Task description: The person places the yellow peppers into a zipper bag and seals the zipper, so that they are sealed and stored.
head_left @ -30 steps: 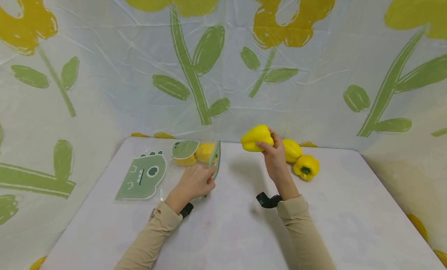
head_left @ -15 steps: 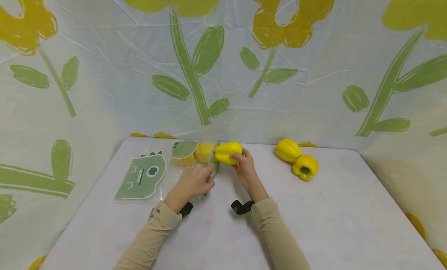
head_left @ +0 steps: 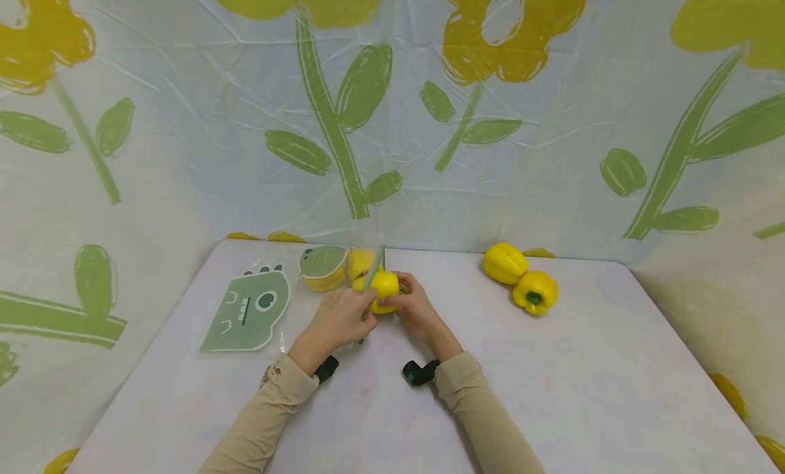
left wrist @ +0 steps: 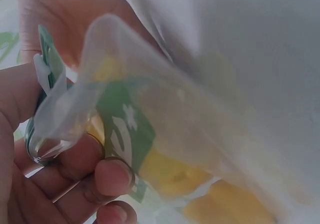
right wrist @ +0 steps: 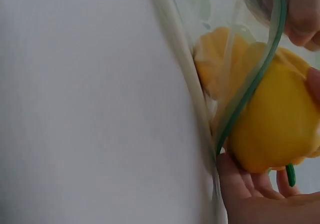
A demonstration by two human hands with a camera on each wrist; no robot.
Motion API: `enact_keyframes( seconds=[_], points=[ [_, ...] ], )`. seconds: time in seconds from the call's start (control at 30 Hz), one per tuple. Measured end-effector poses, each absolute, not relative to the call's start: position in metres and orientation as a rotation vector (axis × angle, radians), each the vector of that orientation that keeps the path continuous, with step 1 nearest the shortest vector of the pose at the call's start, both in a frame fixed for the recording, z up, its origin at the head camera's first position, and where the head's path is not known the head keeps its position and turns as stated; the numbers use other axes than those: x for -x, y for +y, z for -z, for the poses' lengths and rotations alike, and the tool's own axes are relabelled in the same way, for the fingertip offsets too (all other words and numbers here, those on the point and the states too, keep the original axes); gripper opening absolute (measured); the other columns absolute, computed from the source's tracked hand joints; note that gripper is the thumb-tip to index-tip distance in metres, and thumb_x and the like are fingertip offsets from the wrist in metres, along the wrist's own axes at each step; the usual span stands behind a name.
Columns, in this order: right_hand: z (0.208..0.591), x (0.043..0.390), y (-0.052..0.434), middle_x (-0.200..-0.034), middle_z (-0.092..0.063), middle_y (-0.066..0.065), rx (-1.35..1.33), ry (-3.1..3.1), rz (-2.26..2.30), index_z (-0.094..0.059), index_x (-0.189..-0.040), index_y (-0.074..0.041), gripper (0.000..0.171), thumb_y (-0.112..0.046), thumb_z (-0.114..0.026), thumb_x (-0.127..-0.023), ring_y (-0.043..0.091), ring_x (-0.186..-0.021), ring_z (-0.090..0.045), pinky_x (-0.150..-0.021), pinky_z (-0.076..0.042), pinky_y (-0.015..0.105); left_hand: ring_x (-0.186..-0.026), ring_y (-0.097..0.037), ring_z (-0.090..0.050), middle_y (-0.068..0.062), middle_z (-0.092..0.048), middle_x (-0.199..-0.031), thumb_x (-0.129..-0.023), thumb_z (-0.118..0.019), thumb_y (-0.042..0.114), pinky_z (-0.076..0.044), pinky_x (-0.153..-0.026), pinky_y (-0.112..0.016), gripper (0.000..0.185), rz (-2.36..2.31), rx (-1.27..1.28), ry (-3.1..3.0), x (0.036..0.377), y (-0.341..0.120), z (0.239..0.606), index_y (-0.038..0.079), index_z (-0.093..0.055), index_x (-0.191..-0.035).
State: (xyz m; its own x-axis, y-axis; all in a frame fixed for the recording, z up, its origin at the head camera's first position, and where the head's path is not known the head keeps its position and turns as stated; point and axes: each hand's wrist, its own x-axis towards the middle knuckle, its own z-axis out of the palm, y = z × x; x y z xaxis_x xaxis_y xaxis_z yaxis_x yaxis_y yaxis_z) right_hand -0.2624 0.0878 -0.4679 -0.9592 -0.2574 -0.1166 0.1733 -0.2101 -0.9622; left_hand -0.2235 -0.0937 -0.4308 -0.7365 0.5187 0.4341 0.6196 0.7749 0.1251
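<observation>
Two hands work together: the left hand (head_left: 340, 317) pinches the clear plastic zip bag (head_left: 343, 273) open, and the right hand (head_left: 416, 307) curls around a yellow bell pepper (head_left: 385, 283) at its mouth. If the left grip slips, the mouth may close and the pepper could roll onto the white worktop (head_left: 552, 365).

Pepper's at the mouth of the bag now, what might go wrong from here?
1. The left hand pinches only one edge of the clear bag, so the mouth may fold shut against the yellow pepper.
2. Peppers already inside crowd the opening; the new one may jam or push them around.
3. The right hand holds the pepper from behind, so its grip could slip while pushing.
</observation>
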Motion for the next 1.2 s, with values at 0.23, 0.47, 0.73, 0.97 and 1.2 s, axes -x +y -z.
enact_keyframes(
  seconds=[0.23,0.47,0.73,0.97,1.2],
  points=[
    [0.473,0.261,0.085,-0.137,-0.05,0.02,0.259,1.963,2.072,-0.037,-0.144,-0.007,0.068,0.002,-0.068,-0.084,0.027,-0.113,-0.056,-0.093,-0.046,0.031,-0.048,-0.013,-0.038,0.009,-0.035,-0.055,-0.071,-0.072,0.013,-0.028,-0.045,-0.027,0.025,0.355,0.881,-2.589,0.223,-0.093,0.431,0.018,-0.047,-0.073],
    [0.471,0.259,0.085,-0.134,-0.05,0.02,0.423,2.167,1.86,-0.04,-0.149,-0.014,0.07,-0.009,-0.07,-0.086,0.024,-0.104,-0.058,-0.09,-0.046,0.036,-0.046,-0.01,-0.036,0.009,-0.036,-0.055,-0.072,-0.071,0.013,-0.027,-0.044,-0.025,0.025,0.338,0.894,-2.612,0.223,-0.094,0.43,0.017,-0.047,-0.074],
    [0.474,0.258,0.086,-0.117,-0.054,0.017,0.402,1.997,1.988,-0.042,-0.143,-0.004,0.065,0.001,-0.066,-0.083,0.014,-0.084,-0.057,-0.075,-0.048,0.028,-0.046,-0.01,-0.038,0.009,-0.037,-0.055,-0.072,-0.07,0.013,-0.028,-0.043,-0.026,0.025,0.355,0.886,-2.63,0.221,-0.093,0.428,0.018,-0.045,-0.073],
    [0.477,0.258,0.091,-0.102,-0.065,0.009,0.383,1.89,2.04,-0.046,-0.139,0.005,0.056,0.006,-0.062,-0.085,0.013,-0.085,-0.063,-0.08,-0.049,0.027,-0.048,-0.009,-0.038,0.009,-0.038,-0.056,-0.073,-0.071,0.014,-0.028,-0.043,-0.025,0.025,0.415,0.854,-2.658,0.221,-0.091,0.427,0.019,-0.046,-0.072],
    [0.479,0.259,0.088,-0.092,-0.072,0.005,0.212,1.804,2.23,-0.056,-0.121,0.021,0.032,0.005,-0.058,-0.093,0.012,-0.08,-0.066,-0.075,-0.053,0.026,-0.048,-0.009,-0.039,0.01,-0.038,-0.057,-0.072,-0.069,0.014,-0.028,-0.043,-0.026,0.026,0.45,0.833,-2.672,0.222,-0.092,0.426,0.02,-0.044,-0.072]
  ],
)
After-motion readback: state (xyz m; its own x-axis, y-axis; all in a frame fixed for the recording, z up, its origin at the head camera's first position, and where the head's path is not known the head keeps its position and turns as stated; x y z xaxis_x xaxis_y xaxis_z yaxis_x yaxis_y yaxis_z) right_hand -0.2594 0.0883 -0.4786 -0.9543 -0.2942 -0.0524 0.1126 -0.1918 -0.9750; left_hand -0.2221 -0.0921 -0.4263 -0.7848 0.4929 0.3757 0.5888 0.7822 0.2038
